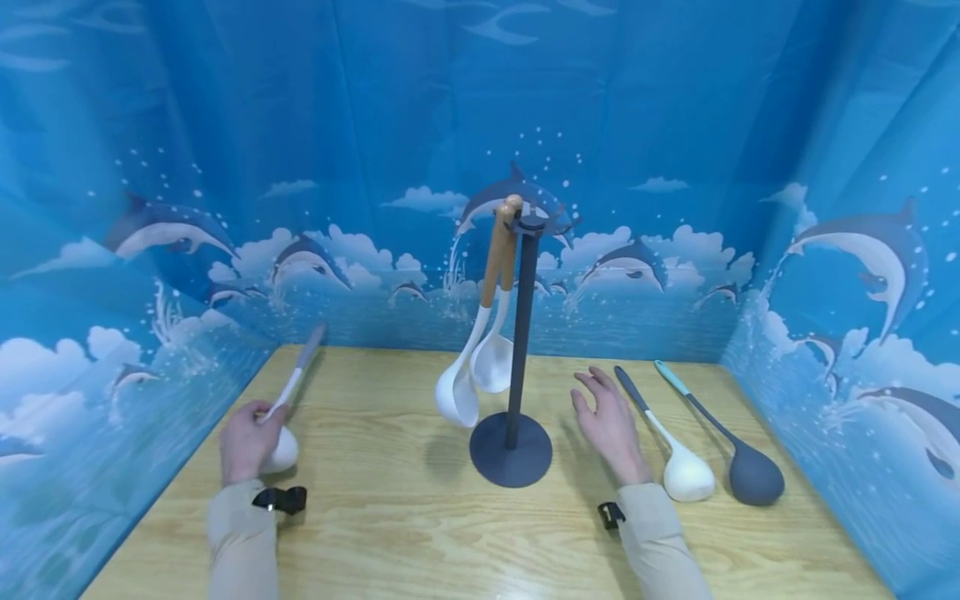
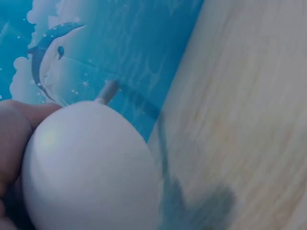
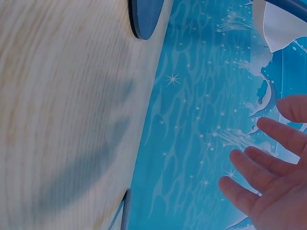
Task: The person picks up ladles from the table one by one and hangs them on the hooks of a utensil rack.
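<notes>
My left hand (image 1: 246, 442) grips the neck of a white ladle (image 1: 283, 452) with a grey handle, at the left of the table. The ladle's handle slants up and away from me. In the left wrist view its rounded bowl (image 2: 91, 167) fills much of the picture, beside part of my hand (image 2: 14, 139). My right hand (image 1: 613, 425) holds nothing and hovers between the dark stand (image 1: 523, 333) and the ladles on the right. Its fingers are spread and loosely bent in the right wrist view. Two white ladles (image 1: 456, 396) with wooden handles hang on the stand's left side.
A white ladle (image 1: 687, 475) with a dark grey handle lies at the right of the table (image 1: 390, 533). Beside it is a dark ladle (image 1: 756, 475) with a mint handle end. The stand's round base (image 1: 495, 467) sits mid-table. Blue dolphin curtains (image 1: 420, 100) enclose the back and sides.
</notes>
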Demonstrator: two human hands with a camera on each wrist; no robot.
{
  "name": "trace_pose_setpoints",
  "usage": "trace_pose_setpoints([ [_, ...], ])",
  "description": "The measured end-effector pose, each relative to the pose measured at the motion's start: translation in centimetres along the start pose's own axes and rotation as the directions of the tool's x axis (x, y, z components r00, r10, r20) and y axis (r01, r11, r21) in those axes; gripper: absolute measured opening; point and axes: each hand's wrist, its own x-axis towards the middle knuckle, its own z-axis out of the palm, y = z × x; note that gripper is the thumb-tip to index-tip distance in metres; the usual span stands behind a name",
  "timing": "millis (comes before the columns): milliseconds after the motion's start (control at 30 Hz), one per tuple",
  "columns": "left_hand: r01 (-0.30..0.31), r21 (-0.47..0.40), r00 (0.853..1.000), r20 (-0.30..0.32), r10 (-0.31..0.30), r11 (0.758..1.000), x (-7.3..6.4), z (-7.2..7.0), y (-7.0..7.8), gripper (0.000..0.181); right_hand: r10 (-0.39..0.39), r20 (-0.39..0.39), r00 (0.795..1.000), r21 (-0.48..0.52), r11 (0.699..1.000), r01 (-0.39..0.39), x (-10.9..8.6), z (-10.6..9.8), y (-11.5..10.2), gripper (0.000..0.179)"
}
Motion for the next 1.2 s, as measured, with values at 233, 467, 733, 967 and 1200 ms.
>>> trace_pose_setpoints([
  [233,-0.071,-0.064,0.997,0.016,0.072,0.995,0.1,0.2,0.5,0.041,-0.008,0.001,1.0,-0.001,1.0,0.008,-0.1,0.0,-0.2,0.041],
  [467,-0.163,-0.134,0.986,0.01,0.166,0.977,0.5,0.4,1.0,0.038,-0.009,0.025,1.0,-0.006,1.0,0.009,0.1,0.1,-0.4,0.042],
  [733,-0.231,-0.199,0.97,0.023,0.24,0.952,0.6,1.0,1.6,0.046,-0.03,0.03,0.999,-0.013,0.999,0.03,0.1,0.5,-0.6,0.041],
  [967,-0.213,-0.336,0.972,0.021,0.234,0.917,0.3,1.6,3.2,0.046,-0.076,0.031,0.997,-0.033,0.996,0.077,0.1,0.6,-1.0,0.045],
  [1200,-0.184,-0.373,0.983,-0.07,0.17,0.909,0.1,2.6,5.3,0.033,-0.115,-0.017,0.993,-0.028,0.993,0.115,-0.2,0.4,-1.8,0.045],
])
